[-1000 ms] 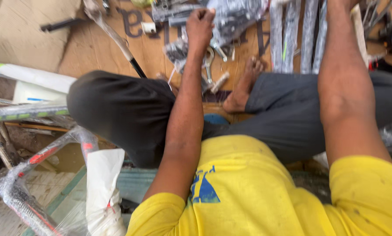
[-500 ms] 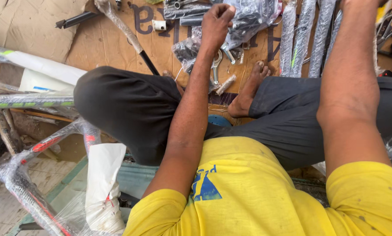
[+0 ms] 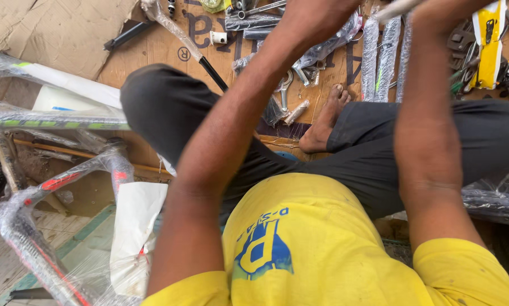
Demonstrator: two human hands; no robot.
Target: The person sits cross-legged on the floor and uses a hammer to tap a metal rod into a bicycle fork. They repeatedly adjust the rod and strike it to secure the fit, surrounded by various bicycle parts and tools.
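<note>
Both arms risen — fingers out of frame, above wrapped parts (image 3: 386, 54).

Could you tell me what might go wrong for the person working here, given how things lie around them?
The bare foot rests beside loose metal wrenches on the cardboard floor, so a dropped or shifted tool could hurt it. Plastic-wrapped tubes lie close to the legs and might roll or snag. Both hands are raised out of view, so their grip cannot be judged.
</note>
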